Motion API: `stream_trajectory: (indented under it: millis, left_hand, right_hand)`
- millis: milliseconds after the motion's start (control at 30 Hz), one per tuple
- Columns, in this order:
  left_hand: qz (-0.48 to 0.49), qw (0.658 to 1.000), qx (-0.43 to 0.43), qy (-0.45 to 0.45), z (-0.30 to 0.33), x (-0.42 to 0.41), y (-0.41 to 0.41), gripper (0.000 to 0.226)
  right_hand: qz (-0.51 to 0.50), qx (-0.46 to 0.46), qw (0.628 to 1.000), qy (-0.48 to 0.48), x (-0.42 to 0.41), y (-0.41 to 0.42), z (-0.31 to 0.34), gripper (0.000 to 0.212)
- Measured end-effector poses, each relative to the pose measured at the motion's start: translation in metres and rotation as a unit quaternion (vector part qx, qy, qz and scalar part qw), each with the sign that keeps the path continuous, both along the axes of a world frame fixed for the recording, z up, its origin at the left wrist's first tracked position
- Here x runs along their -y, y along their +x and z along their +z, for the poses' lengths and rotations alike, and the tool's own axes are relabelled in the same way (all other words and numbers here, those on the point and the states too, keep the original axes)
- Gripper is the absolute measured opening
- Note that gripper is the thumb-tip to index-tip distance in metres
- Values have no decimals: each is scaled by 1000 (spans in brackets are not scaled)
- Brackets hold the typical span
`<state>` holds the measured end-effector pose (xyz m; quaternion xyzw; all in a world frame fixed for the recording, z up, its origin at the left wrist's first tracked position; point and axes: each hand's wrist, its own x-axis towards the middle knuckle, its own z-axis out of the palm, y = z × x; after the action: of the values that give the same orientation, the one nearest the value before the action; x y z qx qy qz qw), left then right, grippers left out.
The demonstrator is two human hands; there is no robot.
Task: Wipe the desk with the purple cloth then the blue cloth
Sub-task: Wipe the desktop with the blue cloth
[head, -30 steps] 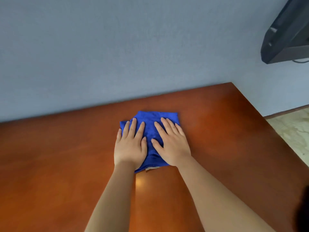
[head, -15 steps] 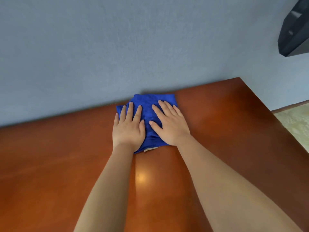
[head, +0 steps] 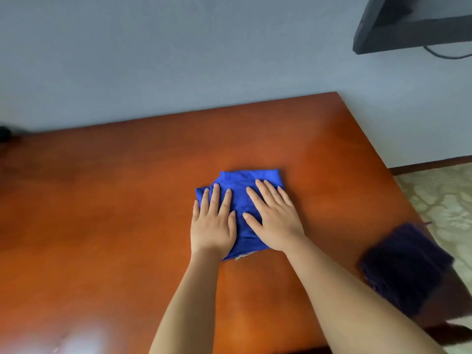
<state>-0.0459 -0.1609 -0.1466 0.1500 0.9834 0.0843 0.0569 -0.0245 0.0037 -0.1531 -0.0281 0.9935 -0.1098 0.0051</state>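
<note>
Both hands flat on the blue cloth [head: 240, 200]

Left hand [head: 213, 226] and right hand [head: 274, 223] side by side – fingers straight, slightly spread; desk [head: 115, 213] beyond the fingertips, purple cloth [head: 406, 267] off right.

The surface [head: 127, 200] looks like reddish-brown wood with a smooth, glossy finish; a pale glare shows near its front left corner. The blue cloth [head: 242, 180] is soft, matt fabric with a fine nap, creased where it is folded, and a pale tag or label pokes from its near edge. The purple cloth [head: 406, 267] is dark, matt and fuzzy, perhaps terry, though blur hides its weave. The wall [head: 178, 60] is matt with a faint grain. The dark shelf [head: 408, 29] seems smooth and matt. The floor [head: 447, 200] has a pale patterned finish.
</note>
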Motion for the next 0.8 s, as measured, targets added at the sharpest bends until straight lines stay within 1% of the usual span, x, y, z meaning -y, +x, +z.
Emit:
stream_trajectory:
  millis: [133,267,400,567,800]
  left_hand:
    - [-13,1000,-2,-6,1,-7,57,60]
    - [-16,1000,-2,3,1,-8,68,64]
    - [-5,1000,-9,13,0,-11,52,68]
    - [3,999,-21,24,-2,-20,13,69]
    - [49,998,-24,32,-2,-33,-53,72]
  right_hand:
    - [-16,-8,1000,-2,-5,63,-1,66]
    - [-16,-19,1000,0,-7,74,0,65]
    - [-14,-31,999,-5,-8,53,-4,66]
    - [-19,-43,999,-4,-14,14,-7,66]
    - [25,-27,999,11,-27,-69,0,72]
